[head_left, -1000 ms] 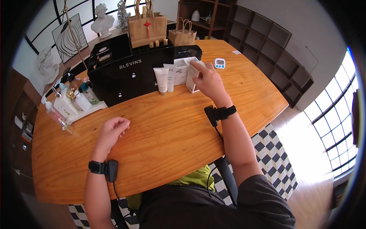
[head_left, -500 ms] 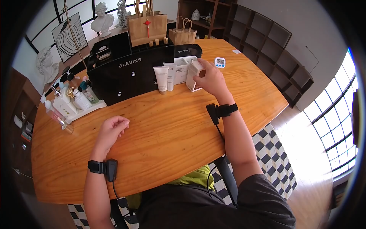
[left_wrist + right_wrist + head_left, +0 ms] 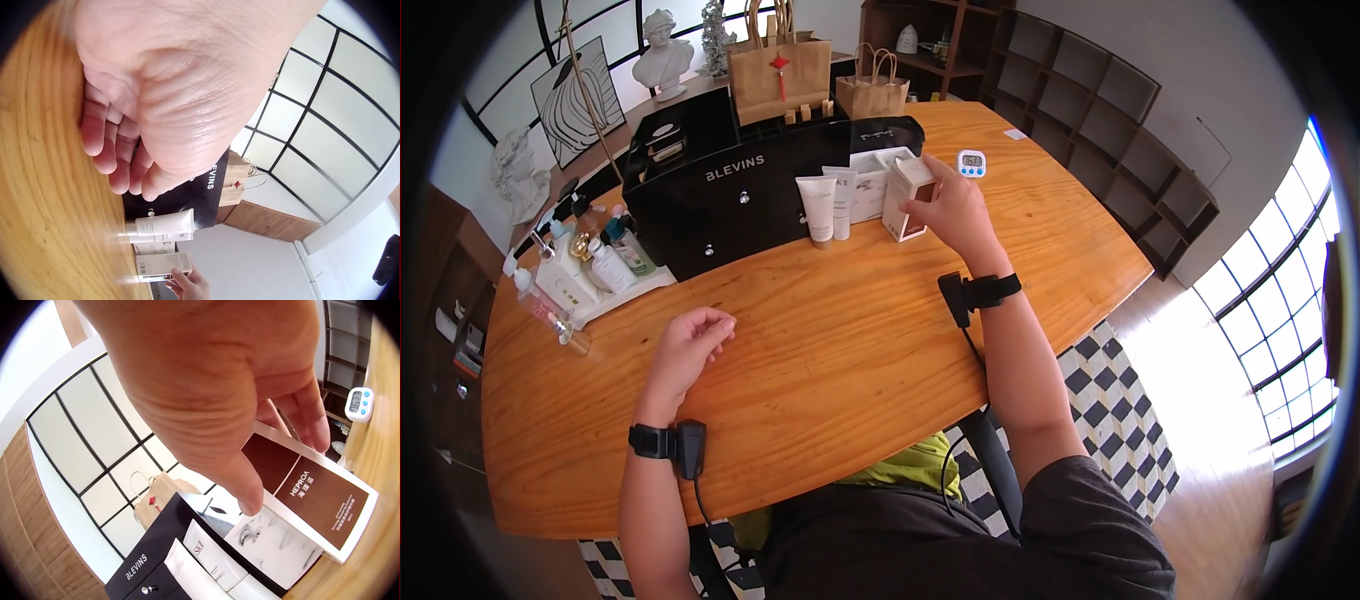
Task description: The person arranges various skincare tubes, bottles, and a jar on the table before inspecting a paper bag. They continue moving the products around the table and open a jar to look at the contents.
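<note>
A white and brown box (image 3: 908, 200) stands upright on the wooden table, and the right hand (image 3: 962, 212) grips its upper part between thumb and fingers. In the right wrist view the thumb lies along one edge of the box (image 3: 325, 503), whose brown face carries white lettering. Just left of it are a white box (image 3: 868, 188) with a printed face and two white tubes (image 3: 818, 210), standing on their caps. The left hand (image 3: 690, 350) rests on the table near its middle, fingers loosely curled, holding nothing; the left wrist view shows its palm side (image 3: 181, 94).
A black BLEVINS organizer (image 3: 730, 195) stands behind, paper bags (image 3: 780, 80) beyond it. At the left, bottles (image 3: 612, 265) crowd a white tray (image 3: 625, 298), with a small gold-capped bottle (image 3: 575, 338) in front. A white timer (image 3: 971, 164) stands right of the right hand.
The gripped box has turned, so its brown side shows more in the head view. The right hand has shifted slightly with it. The left hand stays in place on the table.
</note>
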The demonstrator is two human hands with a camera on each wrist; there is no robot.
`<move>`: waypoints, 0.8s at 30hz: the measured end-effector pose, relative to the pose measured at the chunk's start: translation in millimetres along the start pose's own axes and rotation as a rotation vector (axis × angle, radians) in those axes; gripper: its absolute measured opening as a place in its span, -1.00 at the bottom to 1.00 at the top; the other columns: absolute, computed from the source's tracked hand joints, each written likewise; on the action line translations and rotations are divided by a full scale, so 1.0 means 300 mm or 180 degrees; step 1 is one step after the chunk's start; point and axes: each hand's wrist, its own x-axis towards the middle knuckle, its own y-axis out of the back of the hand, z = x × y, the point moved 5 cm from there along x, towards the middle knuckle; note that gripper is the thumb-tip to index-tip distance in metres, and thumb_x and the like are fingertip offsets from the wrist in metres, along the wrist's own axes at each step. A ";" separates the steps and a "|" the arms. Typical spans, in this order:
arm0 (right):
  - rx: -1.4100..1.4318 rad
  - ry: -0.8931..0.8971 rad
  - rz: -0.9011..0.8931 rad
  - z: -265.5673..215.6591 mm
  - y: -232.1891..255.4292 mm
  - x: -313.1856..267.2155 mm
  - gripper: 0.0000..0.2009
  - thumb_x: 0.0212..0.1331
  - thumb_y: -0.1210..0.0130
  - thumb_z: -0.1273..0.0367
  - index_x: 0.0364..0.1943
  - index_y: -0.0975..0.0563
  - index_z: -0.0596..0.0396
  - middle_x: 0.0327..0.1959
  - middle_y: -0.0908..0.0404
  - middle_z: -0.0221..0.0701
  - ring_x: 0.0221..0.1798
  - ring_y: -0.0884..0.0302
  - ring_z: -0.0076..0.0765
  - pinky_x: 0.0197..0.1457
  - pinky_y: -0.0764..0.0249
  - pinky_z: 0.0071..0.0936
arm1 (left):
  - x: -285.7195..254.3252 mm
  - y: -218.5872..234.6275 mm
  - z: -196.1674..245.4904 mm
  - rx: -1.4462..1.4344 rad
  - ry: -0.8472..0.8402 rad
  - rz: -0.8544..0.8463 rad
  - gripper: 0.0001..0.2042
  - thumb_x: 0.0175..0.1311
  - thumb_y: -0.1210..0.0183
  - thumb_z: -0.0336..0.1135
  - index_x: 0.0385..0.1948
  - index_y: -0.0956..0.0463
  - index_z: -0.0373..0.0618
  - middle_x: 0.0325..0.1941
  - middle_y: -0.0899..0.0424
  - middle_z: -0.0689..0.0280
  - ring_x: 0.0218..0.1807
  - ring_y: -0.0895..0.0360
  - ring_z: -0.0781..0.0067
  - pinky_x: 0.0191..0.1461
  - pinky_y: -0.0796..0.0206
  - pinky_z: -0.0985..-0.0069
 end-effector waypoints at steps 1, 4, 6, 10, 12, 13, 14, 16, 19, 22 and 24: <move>0.0006 0.0009 0.0066 -0.002 0.004 -0.001 -0.15 0.00 -0.56 0.23 0.45 -0.51 0.23 -0.11 -0.82 -0.13 -0.07 -0.81 -0.11 0.08 -0.67 -0.32 | 0.000 0.001 0.000 0.0017 -0.0002 0.0002 -0.81 0.59 -0.25 -0.22 -0.09 -0.71 -0.14 -0.27 -0.70 0.47 -0.30 -0.50 0.75 -0.22 -0.34 0.71; 0.0118 -0.0015 0.0077 -0.007 0.022 -0.009 -0.20 0.02 -0.57 0.22 0.42 -0.56 0.19 -0.06 -0.83 -0.13 -0.08 -0.81 -0.17 0.08 -0.67 -0.31 | 0.002 0.002 -0.004 -0.0021 -0.0012 -0.0027 -0.81 0.59 -0.25 -0.22 -0.09 -0.71 -0.14 -0.27 -0.71 0.47 -0.30 -0.50 0.75 -0.22 -0.34 0.71; 0.0079 0.0096 0.0173 0.019 0.038 -0.008 -0.28 0.04 -0.55 0.25 0.35 -0.61 0.16 -0.05 -0.83 -0.13 -0.05 -0.82 -0.12 0.10 -0.68 -0.27 | 0.002 0.002 -0.006 -0.0009 -0.0004 -0.0001 -0.81 0.59 -0.25 -0.22 -0.09 -0.71 -0.14 -0.27 -0.71 0.47 -0.30 -0.50 0.75 -0.22 -0.34 0.71; 0.0013 -0.0079 0.0186 0.015 0.092 -0.013 -0.52 0.10 -0.52 0.26 0.14 -0.76 0.07 -0.07 -0.85 -0.14 -0.10 -0.83 -0.13 0.08 -0.69 -0.27 | 0.008 0.007 -0.018 -0.0008 0.0012 0.0012 -0.81 0.58 -0.26 -0.23 -0.09 -0.71 -0.14 -0.27 -0.70 0.48 -0.30 -0.50 0.75 -0.22 -0.34 0.71; -0.0008 -0.0041 0.0235 0.017 0.095 -0.010 -0.58 0.12 -0.51 0.25 0.08 -0.79 0.05 -0.10 -0.85 -0.15 -0.14 -0.82 -0.13 0.04 -0.69 -0.28 | 0.009 0.008 -0.020 -0.0030 0.0006 0.0005 -0.81 0.58 -0.26 -0.23 -0.09 -0.71 -0.14 -0.27 -0.70 0.48 -0.30 -0.50 0.75 -0.23 -0.34 0.71; -0.0012 -0.0012 0.0297 0.016 0.097 -0.011 -0.64 0.14 -0.49 0.24 0.02 -0.82 0.03 -0.12 -0.85 -0.16 -0.17 -0.81 -0.14 0.00 -0.69 -0.28 | 0.010 0.007 -0.021 -0.0028 -0.0003 -0.0005 -0.82 0.58 -0.27 -0.23 -0.09 -0.71 -0.14 -0.27 -0.70 0.48 -0.31 -0.50 0.75 -0.23 -0.34 0.71; -0.0016 -0.0011 0.0290 0.014 0.097 -0.012 -0.64 0.14 -0.49 0.24 0.02 -0.82 0.03 -0.12 -0.85 -0.16 -0.17 -0.81 -0.14 0.00 -0.69 -0.28 | 0.010 0.007 -0.024 -0.0035 0.0002 -0.0004 -0.82 0.58 -0.27 -0.23 -0.09 -0.71 -0.14 -0.27 -0.70 0.48 -0.31 -0.50 0.75 -0.23 -0.34 0.71; -0.0154 -0.0150 0.0388 0.007 0.106 -0.014 -0.72 0.17 -0.47 0.24 -0.07 -0.85 0.01 -0.18 -0.85 -0.17 -0.19 -0.81 -0.11 -0.04 -0.69 -0.25 | 0.011 0.009 -0.025 -0.0061 -0.0008 -0.0021 -0.82 0.58 -0.27 -0.23 -0.10 -0.71 -0.13 -0.27 -0.69 0.50 -0.31 -0.49 0.76 -0.23 -0.33 0.72; -0.0228 -0.0238 0.0476 -0.021 0.117 -0.024 -0.76 0.18 -0.46 0.24 -0.12 -0.86 0.01 -0.22 -0.85 -0.17 -0.20 -0.81 -0.09 -0.09 -0.68 -0.23 | 0.007 0.008 -0.020 -0.0070 0.0032 -0.0012 -0.83 0.58 -0.27 -0.23 -0.11 -0.71 -0.13 -0.28 -0.69 0.51 -0.31 -0.49 0.78 -0.23 -0.33 0.72; -0.0357 -0.0125 0.0616 -0.018 0.111 -0.018 -0.77 0.18 -0.45 0.26 -0.16 -0.85 0.07 -0.18 -0.85 -0.16 -0.18 -0.81 -0.06 -0.06 -0.68 -0.22 | 0.009 0.007 -0.021 -0.0047 0.0034 -0.0018 -0.83 0.58 -0.27 -0.23 -0.10 -0.71 -0.13 -0.27 -0.69 0.51 -0.31 -0.49 0.78 -0.23 -0.32 0.73; -0.0311 0.0107 0.0723 0.000 0.098 -0.011 -0.78 0.17 -0.45 0.27 -0.18 -0.85 0.09 -0.16 -0.85 -0.18 -0.16 -0.80 -0.04 -0.03 -0.67 -0.22 | 0.010 0.008 -0.024 -0.0058 0.0031 -0.0023 -0.82 0.58 -0.27 -0.23 -0.10 -0.71 -0.13 -0.27 -0.69 0.51 -0.31 -0.48 0.78 -0.23 -0.32 0.73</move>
